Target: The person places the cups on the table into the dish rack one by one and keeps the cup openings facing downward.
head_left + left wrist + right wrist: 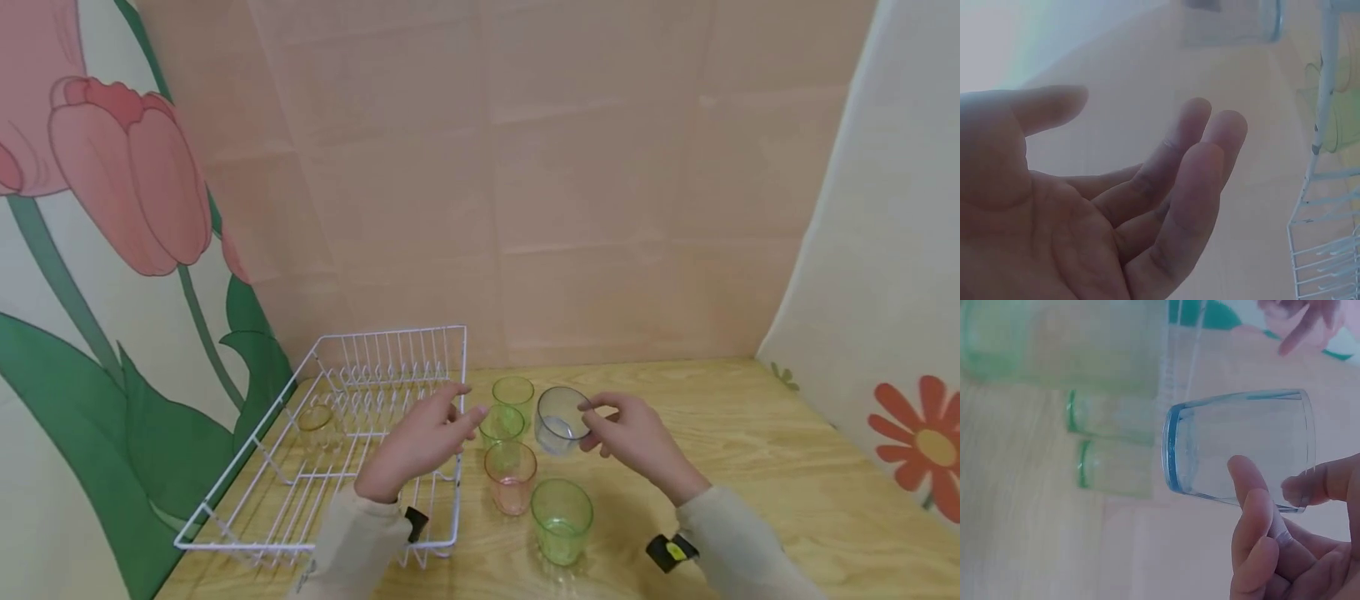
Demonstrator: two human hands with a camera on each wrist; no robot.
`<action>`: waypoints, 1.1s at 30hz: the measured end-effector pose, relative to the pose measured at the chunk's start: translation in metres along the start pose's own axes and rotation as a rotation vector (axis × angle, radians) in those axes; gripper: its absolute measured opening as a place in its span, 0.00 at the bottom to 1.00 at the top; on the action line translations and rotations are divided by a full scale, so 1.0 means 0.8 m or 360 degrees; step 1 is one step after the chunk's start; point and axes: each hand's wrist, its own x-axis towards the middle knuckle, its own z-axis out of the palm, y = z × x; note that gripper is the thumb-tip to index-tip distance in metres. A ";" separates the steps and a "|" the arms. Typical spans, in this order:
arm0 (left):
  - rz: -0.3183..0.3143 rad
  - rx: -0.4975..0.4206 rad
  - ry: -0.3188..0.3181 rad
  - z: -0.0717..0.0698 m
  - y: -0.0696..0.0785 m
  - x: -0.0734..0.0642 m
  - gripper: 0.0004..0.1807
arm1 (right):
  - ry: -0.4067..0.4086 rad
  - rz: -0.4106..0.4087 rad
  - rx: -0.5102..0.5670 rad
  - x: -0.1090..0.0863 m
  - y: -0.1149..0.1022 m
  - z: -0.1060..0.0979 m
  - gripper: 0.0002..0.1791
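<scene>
My right hand (626, 433) pinches a clear bluish glass (558, 425) by its right side, thumb at the rim. In the right wrist view that glass (1241, 450) is off the table. My left hand (427, 437) is over the right side of the white dish rack (459, 500), with thumb and fingers apart and nothing between them. To the right of the rack stand a green glass (562, 521), a pink glass (512, 479) and two more green glasses, one nearer (501, 427) and one farther (513, 392).
An amber-rimmed glass (318, 429) is in the left part of the rack. The wood-patterned table (720, 433) meets a pink backdrop (570, 183) behind. Flower-printed sheets hang at the left (67, 275) and right (885, 275).
</scene>
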 end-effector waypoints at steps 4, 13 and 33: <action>0.0015 0.0028 -0.0029 0.006 0.005 0.004 0.36 | 0.0007 -0.0037 0.0026 -0.009 -0.020 0.003 0.18; 0.0086 -0.0038 -0.0107 0.021 0.016 0.010 0.32 | -0.0029 -0.0147 0.0086 -0.022 -0.045 0.014 0.17; 0.0017 -0.0186 -0.0212 0.023 0.018 0.013 0.26 | -0.0118 -0.0191 0.0207 -0.024 -0.055 0.015 0.16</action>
